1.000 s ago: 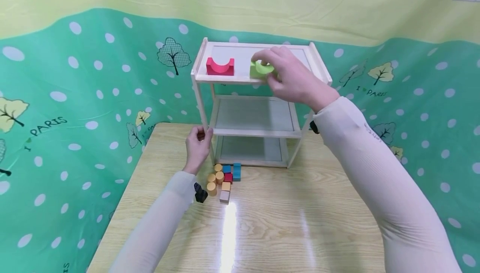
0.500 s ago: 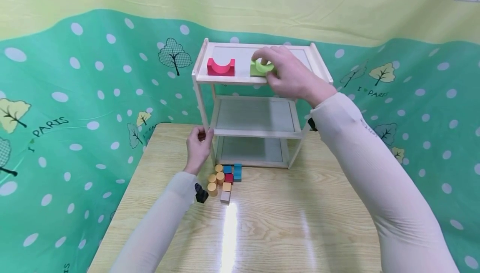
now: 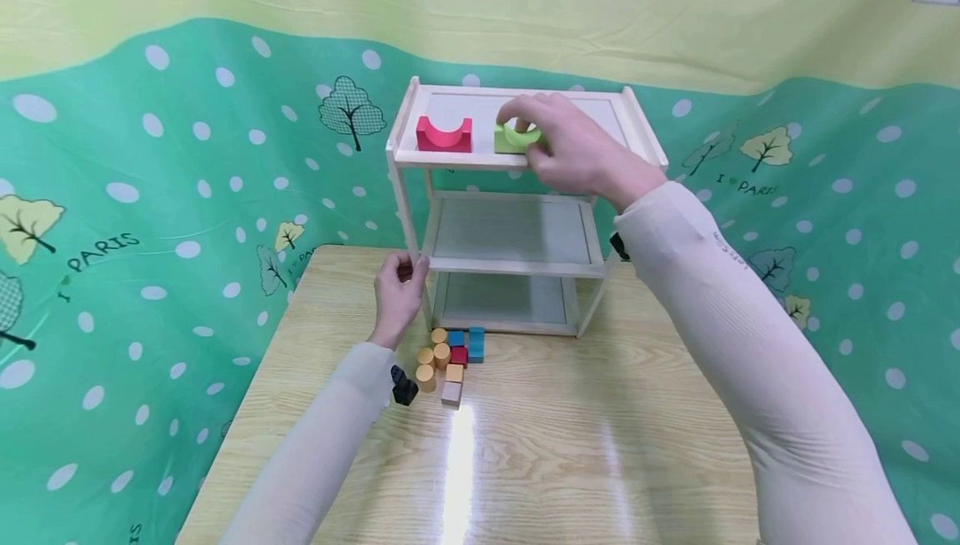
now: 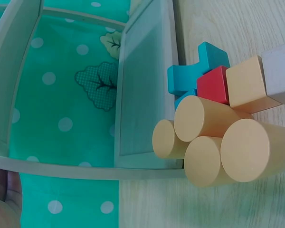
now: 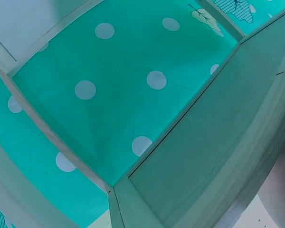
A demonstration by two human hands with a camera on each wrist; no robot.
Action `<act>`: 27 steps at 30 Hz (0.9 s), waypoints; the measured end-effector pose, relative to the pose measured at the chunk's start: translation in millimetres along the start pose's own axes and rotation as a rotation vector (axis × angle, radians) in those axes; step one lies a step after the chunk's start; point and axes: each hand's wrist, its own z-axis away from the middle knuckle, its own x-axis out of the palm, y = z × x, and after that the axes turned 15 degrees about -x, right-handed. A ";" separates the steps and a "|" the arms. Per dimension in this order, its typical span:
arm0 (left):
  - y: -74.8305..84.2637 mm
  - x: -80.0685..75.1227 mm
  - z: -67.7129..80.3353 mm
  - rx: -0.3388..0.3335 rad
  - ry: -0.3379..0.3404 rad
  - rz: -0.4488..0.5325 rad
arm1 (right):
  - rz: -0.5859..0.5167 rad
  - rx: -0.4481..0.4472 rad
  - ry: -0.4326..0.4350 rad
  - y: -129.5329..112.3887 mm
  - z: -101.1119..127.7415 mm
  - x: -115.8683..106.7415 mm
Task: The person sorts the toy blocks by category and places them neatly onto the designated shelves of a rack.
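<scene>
On the top board of a small white three-tier shelf (image 3: pixel 517 266), my right hand (image 3: pixel 566 141) pinches a lime-green block (image 3: pixel 512 142) with a curved notch in its top. Its fingers and thumb cover the block's right end. To its left stands a red block (image 3: pixel 444 142) of similar notched shape, apart from the green one. Lower down, my left hand (image 3: pixel 397 291) grips the shelf's front-left post (image 3: pixel 406 212) near the middle board. The left wrist view shows only part of the left hand (image 4: pixel 4 197); in the right wrist view the green block is hidden.
By the shelf's front-left foot, several wooden cylinders (image 4: pixel 247 151) cluster with a blue notched block (image 4: pixel 199 69), a red block (image 4: pixel 213 85), a tan block (image 4: pixel 249 84) and a grey block (image 4: pixel 280 71). A patterned curtain (image 3: pixel 187 153) hangs behind the wooden table (image 3: pixel 570 445).
My right hand has slid the green block slightly left along the top board, nearer the red block. The left hand stays at the post. The head view has shifted slightly.
</scene>
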 end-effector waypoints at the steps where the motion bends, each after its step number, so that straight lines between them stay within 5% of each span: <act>1: 0.0 0.1 0.2 0.000 0.000 -0.001 | -0.001 -0.003 -0.001 0.3 -0.2 0.2; 27: 1.2 1.6 1.3 0.009 0.010 -0.002 | 0.006 -0.005 0.009 2.6 2.0 2.2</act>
